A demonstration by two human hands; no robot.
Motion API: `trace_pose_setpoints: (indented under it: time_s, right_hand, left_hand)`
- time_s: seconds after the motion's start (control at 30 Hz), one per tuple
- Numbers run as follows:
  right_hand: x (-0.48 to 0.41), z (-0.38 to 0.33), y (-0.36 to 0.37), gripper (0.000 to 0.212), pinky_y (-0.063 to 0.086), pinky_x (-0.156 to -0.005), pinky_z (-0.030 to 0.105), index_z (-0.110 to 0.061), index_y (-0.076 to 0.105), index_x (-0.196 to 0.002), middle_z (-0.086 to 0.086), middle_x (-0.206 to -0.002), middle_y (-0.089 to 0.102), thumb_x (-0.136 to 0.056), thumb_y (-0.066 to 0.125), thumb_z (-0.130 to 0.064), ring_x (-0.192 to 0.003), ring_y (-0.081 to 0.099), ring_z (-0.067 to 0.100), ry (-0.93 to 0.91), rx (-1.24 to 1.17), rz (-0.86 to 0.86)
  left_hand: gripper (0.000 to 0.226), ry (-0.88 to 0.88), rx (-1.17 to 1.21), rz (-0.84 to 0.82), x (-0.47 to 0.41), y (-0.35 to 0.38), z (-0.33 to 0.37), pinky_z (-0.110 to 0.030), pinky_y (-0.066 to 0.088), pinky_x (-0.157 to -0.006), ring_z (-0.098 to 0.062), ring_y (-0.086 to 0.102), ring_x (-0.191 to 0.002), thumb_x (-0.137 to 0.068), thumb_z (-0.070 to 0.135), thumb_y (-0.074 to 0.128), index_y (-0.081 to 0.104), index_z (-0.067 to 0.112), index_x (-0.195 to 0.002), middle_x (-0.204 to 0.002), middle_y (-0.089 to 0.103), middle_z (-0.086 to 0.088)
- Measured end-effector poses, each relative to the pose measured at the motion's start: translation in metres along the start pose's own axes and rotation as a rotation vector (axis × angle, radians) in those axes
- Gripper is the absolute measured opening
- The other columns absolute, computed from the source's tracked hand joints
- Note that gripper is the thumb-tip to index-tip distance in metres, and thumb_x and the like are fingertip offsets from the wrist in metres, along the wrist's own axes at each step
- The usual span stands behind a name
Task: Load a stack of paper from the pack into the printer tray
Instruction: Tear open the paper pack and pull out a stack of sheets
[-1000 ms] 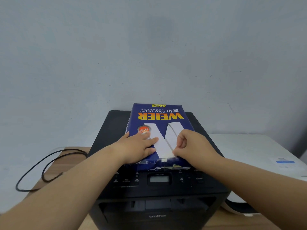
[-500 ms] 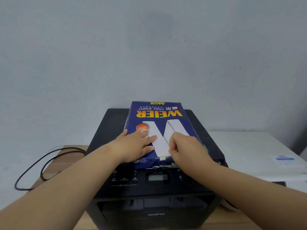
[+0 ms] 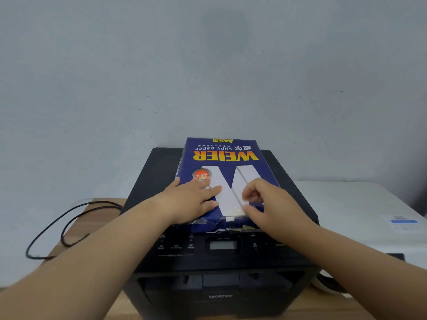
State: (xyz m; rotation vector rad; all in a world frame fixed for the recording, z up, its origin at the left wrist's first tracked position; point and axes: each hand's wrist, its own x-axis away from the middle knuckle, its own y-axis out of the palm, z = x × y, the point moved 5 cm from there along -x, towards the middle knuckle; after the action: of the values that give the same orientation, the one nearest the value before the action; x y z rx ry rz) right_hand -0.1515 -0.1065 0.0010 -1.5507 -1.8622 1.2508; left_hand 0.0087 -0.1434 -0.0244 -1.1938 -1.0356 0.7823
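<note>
L hand [image 3: 191,199] flat on pack [image 3: 221,155], fingers straight; pack lies atop printer [image 3: 221,257], near end torn. R hand [image 3: 270,204] fingers curled, pinching pack wrapper nr torn end.

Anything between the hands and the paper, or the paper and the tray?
Yes. The blue pack wrapper covers the sheets; the right hand pinches its torn near end, the left hand presses on top. The printer's tray front looks pushed in.

Left hand [image 3: 193,199]: bare, uncovered from fingers to wrist.
Left forearm [image 3: 92,257]: bare to the frame's edge.
Right hand [image 3: 270,206]: bare.
Right forearm [image 3: 346,257]: bare, likewise unsleeved.
</note>
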Motion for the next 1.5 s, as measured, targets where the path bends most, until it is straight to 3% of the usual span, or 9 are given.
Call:
trace_pose_setpoints:
  time_s: [0.23,0.47,0.6,0.83,0.93,1.03,1.17,1.33,1.5]
  right_hand:
    - [-0.005,-0.007,0.008,0.022,0.049,-0.084,0.027,-0.020,0.052,-0.106,-0.005,-0.103,0.061,-0.090,0.058,-0.033,-0.097,0.057,0.013,0.065,0.097,-0.035]
    - [-0.009,-0.022,0.014,0.010,0.046,-0.081,0.032,-0.019,0.043,-0.097,0.005,-0.106,0.060,-0.092,0.051,-0.013,-0.094,0.054,0.022,0.031,0.298,-0.154]
    - [-0.006,-0.027,0.016,0.021,0.031,-0.058,0.022,-0.020,0.033,-0.091,-0.004,-0.076,0.038,-0.090,0.047,-0.004,-0.083,0.041,0.018,-0.090,0.334,-0.131]
    - [0.016,-0.024,0.019,0.012,0.041,-0.084,0.028,-0.019,0.049,-0.103,0.003,-0.108,0.057,-0.096,0.042,-0.013,-0.098,0.051,0.019,-0.276,0.391,-0.168]
    - [0.033,-0.020,0.018,0.011,0.056,-0.072,0.022,-0.023,0.055,-0.095,-0.006,-0.089,0.068,-0.087,0.061,-0.027,-0.082,0.065,0.009,-0.480,0.492,-0.053]
    - [0.052,-0.013,0.018,0.013,0.055,-0.073,0.017,-0.026,0.055,-0.093,-0.010,-0.085,0.072,-0.091,0.047,-0.035,-0.080,0.067,0.004,-0.704,0.479,-0.033]
    - [0.072,-0.010,0.020,0.037,0.053,-0.082,0.020,-0.024,0.071,-0.091,-0.008,-0.093,0.075,-0.099,0.035,-0.026,-0.089,0.069,0.007,-0.842,0.498,-0.102]
    - [0.084,-0.003,0.019,0.044,0.052,-0.080,0.018,-0.025,0.067,-0.095,-0.008,-0.098,0.075,-0.101,0.023,-0.023,-0.088,0.070,0.005,-0.845,0.546,-0.113]
    - [0.078,-0.005,0.015,0.031,0.055,-0.060,0.016,-0.021,0.049,-0.093,-0.004,-0.079,0.073,-0.102,0.019,-0.023,-0.067,0.068,0.008,-0.781,0.524,0.053]
  left_hand:
    - [0.051,-0.005,-0.001,0.002,0.000,-0.001,0.001,-0.045,-0.002,-0.118,-0.013,0.001,-0.147,-0.098,0.045,0.019,0.006,0.039,-0.147,-0.159,-0.002,0.012]
    - [0.050,0.006,0.008,0.023,-0.001,0.000,0.000,-0.046,0.001,-0.119,-0.013,0.002,-0.147,-0.098,0.045,0.019,0.008,0.040,-0.147,-0.159,0.002,0.013]
    - [0.051,0.009,0.008,0.025,-0.001,0.001,0.000,-0.047,0.001,-0.119,-0.013,0.002,-0.147,-0.098,0.046,0.019,0.007,0.041,-0.147,-0.159,0.003,0.012]
    - [0.051,0.005,-0.006,0.016,-0.002,0.000,-0.001,-0.047,0.000,-0.119,-0.013,0.001,-0.147,-0.098,0.046,0.019,0.006,0.040,-0.147,-0.159,0.000,0.012]
    - [0.051,0.003,-0.004,0.008,-0.001,-0.001,0.001,-0.047,-0.001,-0.119,-0.013,0.001,-0.147,-0.098,0.045,0.019,0.005,0.039,-0.147,-0.159,-0.001,0.011]
    - [0.051,0.000,0.010,-0.003,-0.001,-0.001,0.001,-0.046,0.000,-0.119,-0.014,0.001,-0.147,-0.098,0.045,0.020,0.005,0.039,-0.147,-0.159,-0.001,0.011]
    - [0.050,-0.004,0.107,0.017,0.003,-0.009,0.005,-0.044,0.001,-0.119,-0.015,0.009,-0.146,-0.098,0.042,0.028,0.015,0.038,-0.146,-0.158,0.010,0.009]
    - [0.053,-0.068,0.263,0.076,0.004,-0.011,-0.001,-0.037,0.026,-0.110,-0.024,0.035,-0.135,-0.092,0.046,0.044,0.027,0.036,-0.142,-0.149,0.038,0.002]
    - [0.060,-0.092,0.315,0.128,0.003,-0.010,-0.005,-0.034,0.036,-0.102,-0.021,0.043,-0.130,-0.088,0.047,0.050,0.028,0.033,-0.142,-0.146,0.041,0.004]
